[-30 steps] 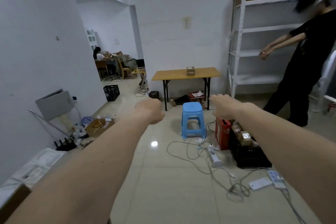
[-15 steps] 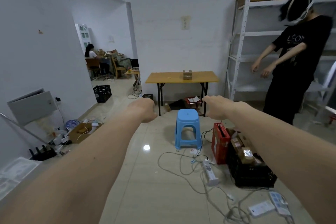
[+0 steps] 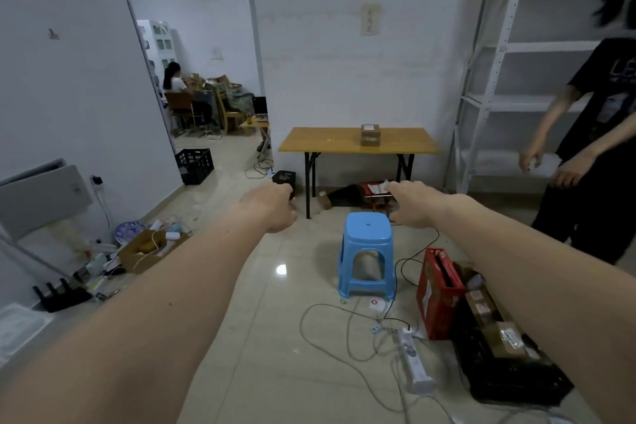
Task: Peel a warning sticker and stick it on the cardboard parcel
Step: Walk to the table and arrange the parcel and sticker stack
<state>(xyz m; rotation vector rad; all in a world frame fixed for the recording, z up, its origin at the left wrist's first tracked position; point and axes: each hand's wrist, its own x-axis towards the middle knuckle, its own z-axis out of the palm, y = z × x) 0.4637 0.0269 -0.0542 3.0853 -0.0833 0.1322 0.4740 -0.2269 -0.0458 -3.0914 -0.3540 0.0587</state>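
Head view: left hand (image 3: 272,208) and right hand (image 3: 416,204) stretched forward, loosely curled, holding nothing; cardboard parcel (image 3: 370,135) on the table (image 3: 320,144) well beyond them

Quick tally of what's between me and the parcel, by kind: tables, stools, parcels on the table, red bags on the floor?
Wooden table: 1
Blue stool: 1
Cardboard parcel on the table: 1
Red bag on the floor: 1
Total: 4
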